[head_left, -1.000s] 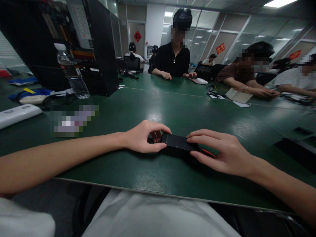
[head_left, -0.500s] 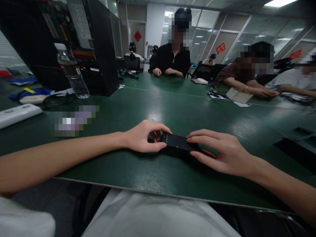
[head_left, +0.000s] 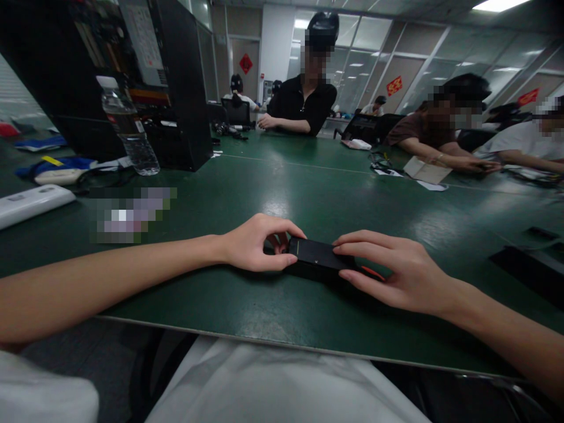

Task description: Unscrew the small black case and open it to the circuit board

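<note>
A black box-shaped object [head_left: 318, 256] rests on the green table [head_left: 264, 311] in front of me. Thumb and fingers of my left hand [head_left: 263, 242] grip its left end. My right hand [head_left: 394, 267] holds the right end, with the thumb on the near side and fingers on the top and far edge. Something orange-red [head_left: 372, 272] shows beneath my right hand, partly hidden by it. Both hands are closed on the box.
A water bottle [head_left: 128, 126] stands by a black computer case [head_left: 187, 88] at the left. Nearer lie a white device [head_left: 35, 205] and a blurred-out item [head_left: 136, 215]. Black objects [head_left: 529, 270] lie at the right. People sit or stand across the table.
Both of my hands and the black box look unmoved. Across the table, the person in black has shifted, with the hands now further left.
</note>
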The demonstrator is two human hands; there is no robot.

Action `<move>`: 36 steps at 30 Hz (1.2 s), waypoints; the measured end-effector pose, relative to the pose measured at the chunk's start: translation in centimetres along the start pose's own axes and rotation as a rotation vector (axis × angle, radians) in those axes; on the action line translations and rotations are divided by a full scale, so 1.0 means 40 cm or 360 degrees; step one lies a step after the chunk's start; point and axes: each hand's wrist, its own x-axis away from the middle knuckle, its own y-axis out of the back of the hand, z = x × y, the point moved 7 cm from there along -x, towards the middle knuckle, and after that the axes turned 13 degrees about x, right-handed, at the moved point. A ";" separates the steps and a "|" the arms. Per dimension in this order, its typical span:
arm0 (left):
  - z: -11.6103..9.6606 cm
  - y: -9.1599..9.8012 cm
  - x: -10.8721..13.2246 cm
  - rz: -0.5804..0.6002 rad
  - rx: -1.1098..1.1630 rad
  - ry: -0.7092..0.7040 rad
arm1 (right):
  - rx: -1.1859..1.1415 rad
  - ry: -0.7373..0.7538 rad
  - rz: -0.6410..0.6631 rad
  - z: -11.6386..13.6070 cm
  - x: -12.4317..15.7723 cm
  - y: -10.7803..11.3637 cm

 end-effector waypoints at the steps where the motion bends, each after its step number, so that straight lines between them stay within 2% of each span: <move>1: 0.000 0.000 0.000 -0.0002 -0.0001 -0.0003 | 0.0002 0.0002 -0.0002 0.000 0.001 0.000; 20: -0.005 0.003 -0.002 -0.0035 0.0013 -0.0035 | -0.0032 0.0002 0.0013 -0.002 0.000 -0.003; 36: 0.015 0.008 -0.009 -0.0051 0.0139 0.0145 | -0.0047 -0.0062 0.0053 -0.020 0.000 -0.011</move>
